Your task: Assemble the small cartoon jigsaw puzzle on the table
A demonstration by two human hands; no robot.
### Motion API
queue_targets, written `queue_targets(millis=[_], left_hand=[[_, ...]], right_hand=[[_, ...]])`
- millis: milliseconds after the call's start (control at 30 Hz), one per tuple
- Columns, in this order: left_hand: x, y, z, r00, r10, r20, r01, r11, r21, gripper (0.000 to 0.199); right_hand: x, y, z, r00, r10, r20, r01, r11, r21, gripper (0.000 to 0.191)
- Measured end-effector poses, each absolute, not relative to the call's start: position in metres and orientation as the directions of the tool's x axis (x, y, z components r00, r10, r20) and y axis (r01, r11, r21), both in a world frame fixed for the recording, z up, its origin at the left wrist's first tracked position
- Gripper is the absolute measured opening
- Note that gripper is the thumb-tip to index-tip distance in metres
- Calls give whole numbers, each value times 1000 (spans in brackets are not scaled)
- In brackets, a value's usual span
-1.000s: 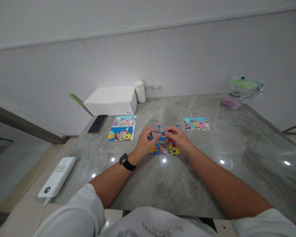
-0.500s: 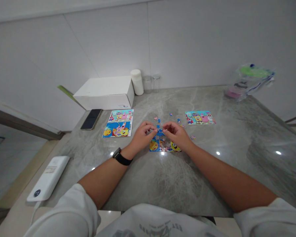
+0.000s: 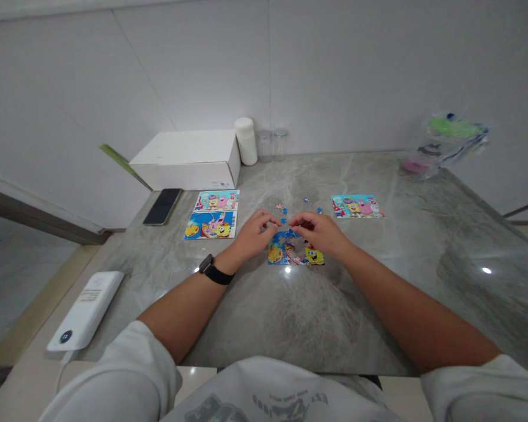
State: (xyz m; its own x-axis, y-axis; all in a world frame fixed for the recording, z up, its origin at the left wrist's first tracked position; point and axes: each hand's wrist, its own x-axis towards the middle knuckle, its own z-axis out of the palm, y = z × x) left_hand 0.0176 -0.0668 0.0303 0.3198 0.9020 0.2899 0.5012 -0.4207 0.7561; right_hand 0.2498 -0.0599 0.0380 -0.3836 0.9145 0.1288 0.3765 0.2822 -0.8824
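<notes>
A partly assembled jigsaw puzzle with a blue and yellow cartoon picture lies before me, a gap in its middle showing the table. My left hand is at its upper left edge, thumb and forefinger tips close together; what they hold, if anything, is too small to make out. My right hand pinches a small blue puzzle piece over the puzzle's top edge. Beyond the hands lie loose pieces, among them a pink one and a blue one.
Left of the puzzle is a picture card, with a phone beside it. Another picture lies at the right. Along the wall stand a white box, a white bottle, two glasses and a plastic bag. A power bank lies left.
My hands have drawn slightly apart above the puzzle's top edge, and more of its blue part shows between them. The whole view has shifted a little.
</notes>
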Motion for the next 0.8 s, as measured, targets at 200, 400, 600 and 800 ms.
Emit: queue_targets(millis=[200, 400, 600, 800], left_hand=[[3, -66, 47, 396, 877, 271, 680, -478, 555, 22], [-1, -69, 43, 429, 882, 197, 743, -468, 478, 42], [5, -74, 42, 468, 877, 109, 814, -476, 334, 45], [8, -79, 50, 454, 891, 19, 868, -447, 218, 47]], right_hand=[[247, -30, 75, -554, 830, 60, 624, 462, -630, 14], [231, -15, 84, -638, 770, 15, 661, 558, -502, 20], [227, -21, 56, -658, 751, -51, 646, 528, -551, 16], [221, -22, 44, -658, 749, -74, 676, 545, -496, 15]])
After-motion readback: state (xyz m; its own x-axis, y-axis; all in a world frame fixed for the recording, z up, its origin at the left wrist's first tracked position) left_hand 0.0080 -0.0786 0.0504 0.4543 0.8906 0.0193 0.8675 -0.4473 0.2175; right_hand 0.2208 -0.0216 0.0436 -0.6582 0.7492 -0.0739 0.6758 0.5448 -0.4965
